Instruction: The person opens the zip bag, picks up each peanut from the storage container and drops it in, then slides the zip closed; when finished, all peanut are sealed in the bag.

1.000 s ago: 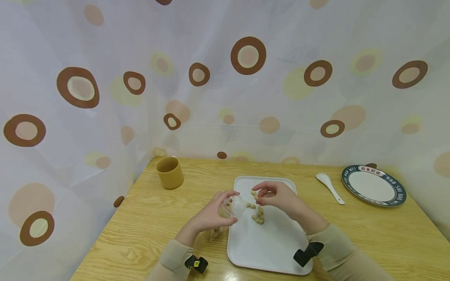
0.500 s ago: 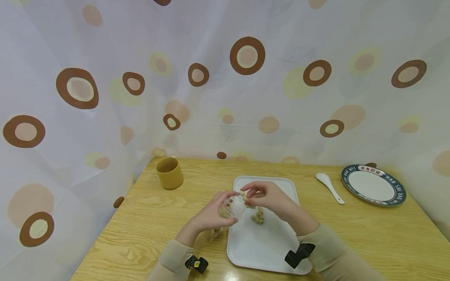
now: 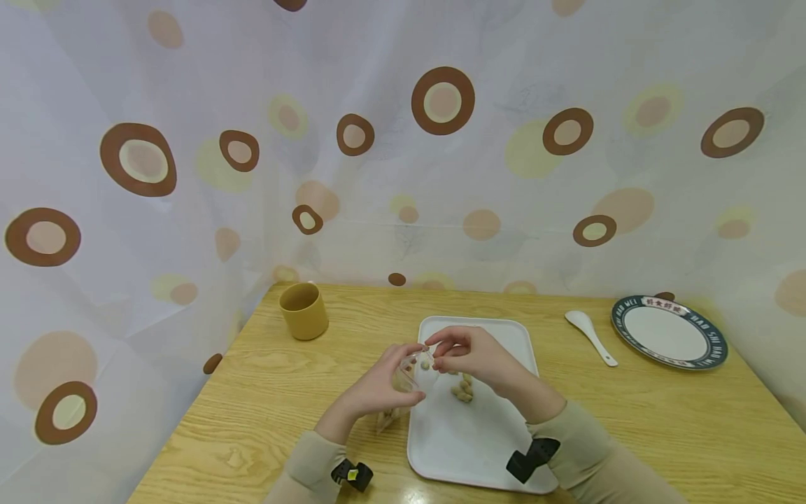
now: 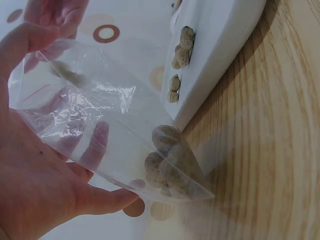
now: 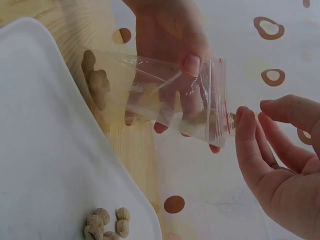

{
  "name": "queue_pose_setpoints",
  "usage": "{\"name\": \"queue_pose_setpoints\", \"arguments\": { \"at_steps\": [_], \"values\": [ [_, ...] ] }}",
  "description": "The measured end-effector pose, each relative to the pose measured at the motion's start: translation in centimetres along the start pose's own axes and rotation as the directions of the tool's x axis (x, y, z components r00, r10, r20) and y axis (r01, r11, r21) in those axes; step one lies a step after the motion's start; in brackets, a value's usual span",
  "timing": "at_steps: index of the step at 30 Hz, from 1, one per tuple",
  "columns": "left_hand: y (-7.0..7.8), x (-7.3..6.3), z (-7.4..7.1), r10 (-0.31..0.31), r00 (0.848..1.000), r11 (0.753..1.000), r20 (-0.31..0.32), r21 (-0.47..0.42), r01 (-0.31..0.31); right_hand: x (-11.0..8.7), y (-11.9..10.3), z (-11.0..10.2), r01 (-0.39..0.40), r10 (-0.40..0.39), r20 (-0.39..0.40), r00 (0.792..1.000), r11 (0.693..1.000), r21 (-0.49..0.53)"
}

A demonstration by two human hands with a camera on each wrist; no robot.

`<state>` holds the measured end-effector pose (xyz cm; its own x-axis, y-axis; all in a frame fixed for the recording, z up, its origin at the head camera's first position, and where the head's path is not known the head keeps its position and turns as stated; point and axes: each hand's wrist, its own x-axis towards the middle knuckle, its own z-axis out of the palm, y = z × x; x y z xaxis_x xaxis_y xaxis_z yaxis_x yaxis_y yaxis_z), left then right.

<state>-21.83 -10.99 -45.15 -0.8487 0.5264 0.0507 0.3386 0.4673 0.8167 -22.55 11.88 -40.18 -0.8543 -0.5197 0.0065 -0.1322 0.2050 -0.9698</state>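
Observation:
In the left wrist view, my left hand (image 4: 45, 175) holds a clear zip bag (image 4: 120, 95) by its mouth, fingers and thumb around it. Several peanuts in shells (image 4: 170, 170) lie at the bag's bottom corner, and a blurred peanut (image 4: 67, 72) is inside near the mouth. My right hand (image 5: 280, 165) is at the bag's red-lined opening, loosely bent fingers close to the edge, thumb and index finger apart. Nothing is plainly held in it. More peanuts (image 3: 464, 388) rest on a white tray (image 3: 478, 441) below the hands.
A mustard-yellow cup (image 3: 305, 313) stands at the back left of the wooden table (image 3: 239, 420). At the right are a white spoon (image 3: 592, 337) and a dark-rimmed plate (image 3: 667, 332). Beneath my left hand, some brownish items (image 3: 387, 418) show partly. A patterned curtain hangs behind.
My right hand has moved left from above the tray to the bag's mouth and let a peanut go into it. My left hand has kept its place with the bag.

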Motion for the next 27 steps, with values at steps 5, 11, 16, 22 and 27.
{"name": "queue_pose_setpoints", "arguments": {
  "at_steps": [5, 11, 16, 22, 27],
  "values": [
    [-0.2, 0.1, 0.0, 0.001, 1.000, 1.000, 0.000, 0.001, -0.001, -0.1, 0.0, -0.2, -0.004, 0.004, -0.014, 1.000, 1.000, -0.019],
    [-0.2, 0.0, -0.2, 0.002, 1.000, 1.000, -0.001, -0.001, -0.002, -0.2, 0.5, -0.9, -0.030, 0.028, -0.041, 0.999, 0.998, -0.051],
    [-0.1, -0.1, -0.3, 0.001, 1.000, 1.000, -0.001, -0.005, -0.001, -0.3, 1.1, -1.5, -0.043, 0.039, -0.056, 0.998, 0.997, -0.066],
    [-0.1, -0.1, -0.3, 0.000, 1.000, 1.000, -0.001, -0.006, 0.000, -0.2, 2.0, -2.2, -0.073, 0.066, -0.080, 0.995, 0.994, -0.083],
    [-0.1, 0.0, -0.3, -0.001, 1.000, 1.000, 0.002, -0.011, 0.001, -0.1, 3.0, -2.7, -0.108, 0.098, -0.110, 0.989, 0.990, -0.090]
  ]
}}
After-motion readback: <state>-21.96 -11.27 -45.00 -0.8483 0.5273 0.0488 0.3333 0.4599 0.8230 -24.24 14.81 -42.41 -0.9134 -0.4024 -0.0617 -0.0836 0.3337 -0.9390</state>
